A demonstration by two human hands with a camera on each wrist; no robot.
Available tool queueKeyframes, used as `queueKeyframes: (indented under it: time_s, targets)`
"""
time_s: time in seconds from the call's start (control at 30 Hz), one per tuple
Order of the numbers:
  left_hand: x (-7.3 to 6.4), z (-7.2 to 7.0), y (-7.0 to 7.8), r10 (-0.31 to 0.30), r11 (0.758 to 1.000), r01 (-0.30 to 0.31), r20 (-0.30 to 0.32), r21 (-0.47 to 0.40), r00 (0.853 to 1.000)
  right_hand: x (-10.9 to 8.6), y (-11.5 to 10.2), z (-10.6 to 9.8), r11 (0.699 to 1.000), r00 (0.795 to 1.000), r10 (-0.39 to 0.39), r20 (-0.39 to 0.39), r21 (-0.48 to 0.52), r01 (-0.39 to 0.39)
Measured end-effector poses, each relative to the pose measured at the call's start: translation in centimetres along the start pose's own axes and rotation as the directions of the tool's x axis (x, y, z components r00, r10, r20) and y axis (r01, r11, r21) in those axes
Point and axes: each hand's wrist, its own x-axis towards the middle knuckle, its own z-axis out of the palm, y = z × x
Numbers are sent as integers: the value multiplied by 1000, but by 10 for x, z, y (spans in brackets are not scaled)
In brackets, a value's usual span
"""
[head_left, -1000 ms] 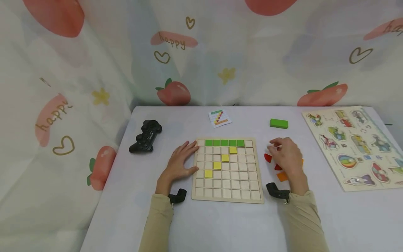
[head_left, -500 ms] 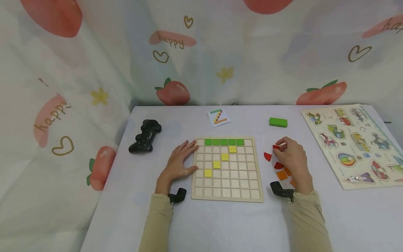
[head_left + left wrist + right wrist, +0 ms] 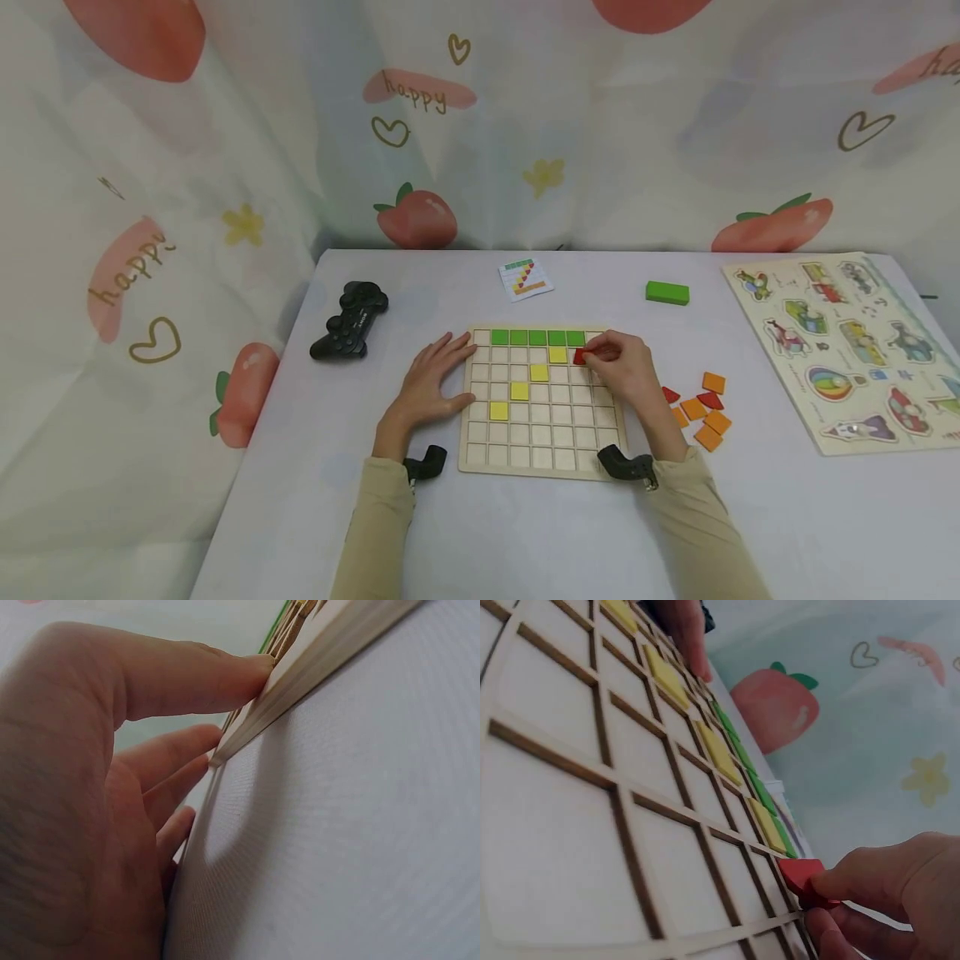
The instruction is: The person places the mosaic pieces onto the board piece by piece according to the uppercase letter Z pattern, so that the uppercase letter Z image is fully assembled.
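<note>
A wooden grid board (image 3: 540, 476) lies on the table, with several green tiles (image 3: 537, 337) along its far row and several yellow tiles (image 3: 519, 391) in a diagonal. My right hand (image 3: 626, 367) pinches a red quarter-round piece (image 3: 799, 874) between thumb and fingers. In the right wrist view the piece is at a cell beside the last yellow tile (image 3: 767, 827). My left hand (image 3: 427, 387) rests spread at the board's left edge, and in the left wrist view its thumb (image 3: 225, 679) touches the rim.
Right of the board lie several orange tiles (image 3: 713, 382) and red pieces (image 3: 709, 401). A green block (image 3: 667, 292) and a pattern card (image 3: 526, 279) are at the back. A black game controller (image 3: 350, 321) lies left, a picture puzzle board (image 3: 847, 350) right.
My right hand has picked up a red piece from the pile and carried it left to the board's upper right. My left hand has stayed in place.
</note>
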Motion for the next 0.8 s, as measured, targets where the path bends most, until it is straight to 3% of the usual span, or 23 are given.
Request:
queueKeyframes:
  time_s: [0.47, 0.8]
  targets:
    - [1, 1, 1, -7, 1000, 7, 1, -13, 1000, -4, -3, 17, 987, 996, -82, -27, -141, 78]
    - [0, -2, 3, -18, 999, 18, 5, -28, 1000, -1, 2, -2, 978, 984, -116, -134, -189, 89]
